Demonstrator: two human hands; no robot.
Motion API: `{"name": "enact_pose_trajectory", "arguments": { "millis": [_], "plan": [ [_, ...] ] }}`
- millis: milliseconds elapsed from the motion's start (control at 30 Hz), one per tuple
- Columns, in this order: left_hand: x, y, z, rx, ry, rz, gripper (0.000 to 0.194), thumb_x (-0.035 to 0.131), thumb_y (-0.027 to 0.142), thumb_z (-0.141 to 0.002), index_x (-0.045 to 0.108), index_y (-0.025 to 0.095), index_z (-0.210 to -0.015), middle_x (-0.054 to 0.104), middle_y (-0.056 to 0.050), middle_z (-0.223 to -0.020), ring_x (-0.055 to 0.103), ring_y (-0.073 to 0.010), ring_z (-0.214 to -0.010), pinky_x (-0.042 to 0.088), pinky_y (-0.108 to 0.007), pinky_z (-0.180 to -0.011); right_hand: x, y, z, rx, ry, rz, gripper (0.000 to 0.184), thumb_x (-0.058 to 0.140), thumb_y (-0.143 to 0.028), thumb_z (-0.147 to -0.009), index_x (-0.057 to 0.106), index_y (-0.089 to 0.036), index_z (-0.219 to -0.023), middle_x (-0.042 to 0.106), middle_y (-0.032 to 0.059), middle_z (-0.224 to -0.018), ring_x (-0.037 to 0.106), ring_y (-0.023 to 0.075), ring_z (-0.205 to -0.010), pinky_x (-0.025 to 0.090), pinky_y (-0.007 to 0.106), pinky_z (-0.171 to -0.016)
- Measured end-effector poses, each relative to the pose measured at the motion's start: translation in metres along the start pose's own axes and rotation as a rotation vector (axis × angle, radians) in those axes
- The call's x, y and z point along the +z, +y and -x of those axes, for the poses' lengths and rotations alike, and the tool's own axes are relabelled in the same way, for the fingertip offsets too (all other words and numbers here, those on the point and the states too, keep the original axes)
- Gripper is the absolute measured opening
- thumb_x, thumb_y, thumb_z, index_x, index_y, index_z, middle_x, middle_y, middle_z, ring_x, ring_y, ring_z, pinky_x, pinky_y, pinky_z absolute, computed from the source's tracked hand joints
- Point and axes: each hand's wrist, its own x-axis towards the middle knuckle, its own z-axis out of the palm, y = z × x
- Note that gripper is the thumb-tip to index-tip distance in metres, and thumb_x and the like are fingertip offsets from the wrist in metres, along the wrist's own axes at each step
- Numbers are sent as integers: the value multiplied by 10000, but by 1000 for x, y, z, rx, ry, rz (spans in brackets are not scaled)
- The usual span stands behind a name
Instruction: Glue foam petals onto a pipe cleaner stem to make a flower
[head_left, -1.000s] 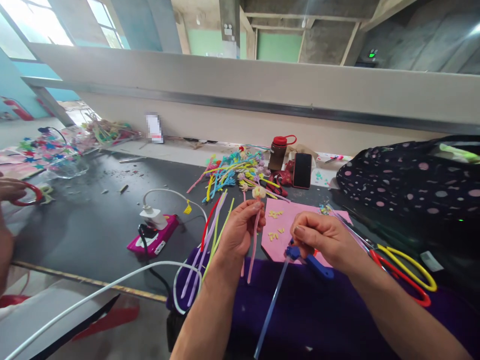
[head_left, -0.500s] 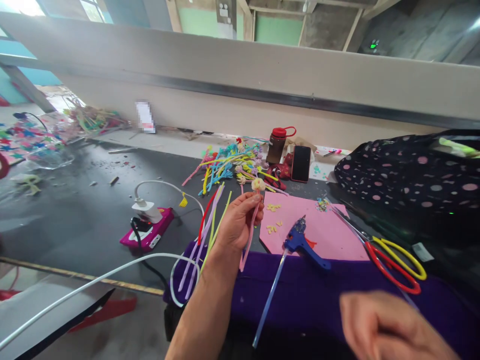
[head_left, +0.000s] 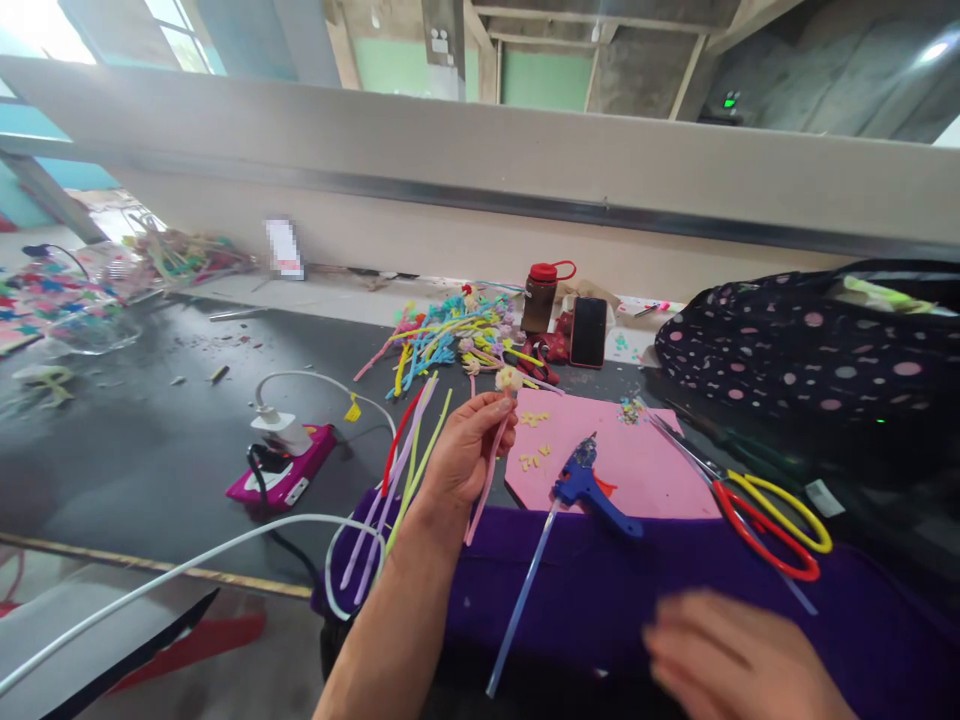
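the left hand [head_left: 466, 450] is pinched tight, with the thumb and fingers pressed on a pink fuzzy stick [head_left: 486, 490]. a flower [head_left: 508, 380] sits on top of the stick, just above the pinch. the right hand [head_left: 742, 655] is down low, well to the right of the pinch, over a purple cloth [head_left: 585, 590]. it is a blur, so one cannot tell how far apart its fingers are or if it has a thing in it.

just right of the left hand is a pink sheet [head_left: 660, 465] with little yellow bits [head_left: 534, 420] on it. its near edge meets the cloth. between the two hands lies a blue glue gun [head_left: 579, 480]. scissors [head_left: 718, 474] lie past it, on the right. just left of the left hand are some thin sticks [head_left: 424, 470]. farther left is the dark table [head_left: 172, 440], and its front edge [head_left: 225, 571] runs off that way. behind the pinch is a heap of bright sticks [head_left: 457, 330].

the flower is pale yellow, round and bumpy. its stick hangs below the hand, leaning a bit left.
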Motion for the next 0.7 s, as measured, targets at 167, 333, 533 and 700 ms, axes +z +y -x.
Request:
{"name": "enact_pose_trajectory", "arguments": {
  "millis": [167,333,533,700],
  "plan": [
    [2,-1,0,-5,-8,-31,160,683,253,-642,594,133,-697,552,19,-578,464,-33,-433,305,-142,-398,0,14,-82,166,-70,485,375,500,-424,-809,585,-160,-1062,616,137,-980,592,285,-882,459,393,-722],
    [4,-2,1,-24,13,-44,187,695,265,-636,586,128,-702,548,18,-571,454,-32,-418,299,-147,-397,10,23,-125,272,-295,516,308,531,-429,-747,627,-140,-794,635,110,-768,609,251,-664,395,318,-571],
    [4,-5,0,-20,8,-26,187,692,273,-640,576,134,-688,542,25,-564,453,-32,-421,301,-153,-413,-17,31,-127,293,-162,-372,264,515,-398,-752,597,-173,-863,637,67,-834,592,211,-744,408,288,-603],
    [4,-9,-1,-21,26,-42,209,700,296,-618,572,138,-663,547,25,-551,442,-38,-403,273,-166,-395,-14,19,-116,209,-63,-962,470,492,-546,-740,582,-145,-968,622,117,-909,592,227,-744,442,314,-604]
  ]
}}
